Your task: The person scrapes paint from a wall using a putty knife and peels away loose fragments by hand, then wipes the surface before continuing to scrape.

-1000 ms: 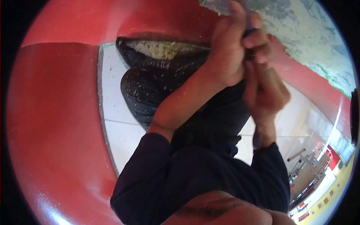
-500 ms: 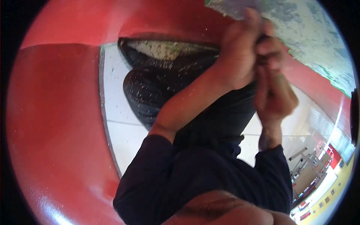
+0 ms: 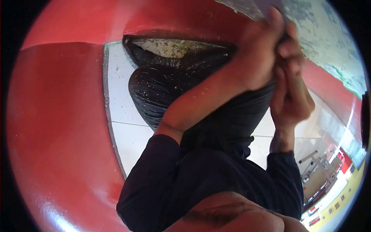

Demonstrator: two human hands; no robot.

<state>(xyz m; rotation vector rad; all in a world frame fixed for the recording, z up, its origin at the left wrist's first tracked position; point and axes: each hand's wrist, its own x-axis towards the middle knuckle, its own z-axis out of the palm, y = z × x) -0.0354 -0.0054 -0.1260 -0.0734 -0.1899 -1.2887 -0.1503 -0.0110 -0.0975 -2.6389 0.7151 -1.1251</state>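
Observation:
My left hand (image 3: 259,54) is at the upper right, closed around the dark handle of a scraper, its thumb stretched along the top. The scraper's flat greyish blade (image 3: 269,4) is against the patchy wall at the top edge of the view, blurred and partly cut off. My right hand (image 3: 294,101) sits just below the left, with its fingers pressed together at the lower end of the handle. Fingers hide most of the handle. Beyond the hands, the wall (image 3: 322,42) shows a whitish-grey, rough area with green edges beside the red paint.
Glossy red wall paint (image 3: 62,116) fills the left side. White floor tiles (image 3: 129,135) lie beside my bent legs in dark trousers (image 3: 158,89), which are sprinkled with pale flakes. More debris (image 3: 174,48) lies by the wall's foot. Metal-framed furniture (image 3: 319,170) stands at the far right.
Both hands and the scraper have shifted a little to the right in view. The grip looks the same, and the legs have barely moved.

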